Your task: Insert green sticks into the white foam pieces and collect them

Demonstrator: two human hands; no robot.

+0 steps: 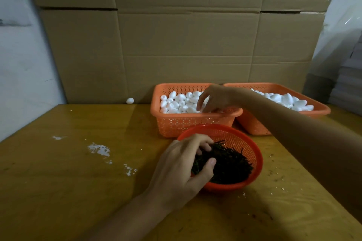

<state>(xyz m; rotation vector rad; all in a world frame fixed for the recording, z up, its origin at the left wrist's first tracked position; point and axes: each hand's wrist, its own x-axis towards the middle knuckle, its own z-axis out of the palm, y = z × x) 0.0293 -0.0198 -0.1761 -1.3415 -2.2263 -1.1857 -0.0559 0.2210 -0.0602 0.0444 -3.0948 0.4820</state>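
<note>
While the left hand [186, 164] grips the nearer sticks [229, 164], the right hand [214, 98] curls over foam pieces [176, 101] beyond. Holding one? Cannot tell.

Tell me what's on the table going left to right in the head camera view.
Spilled foam crumbs → lone white foam piece → left orange basket → right orange basket, both baskets holding white foam pieces.

Green sticks [231, 164] heaped in red bowl [259, 162]; foam pieces [176, 101] fill orange basket [186, 125].
</note>
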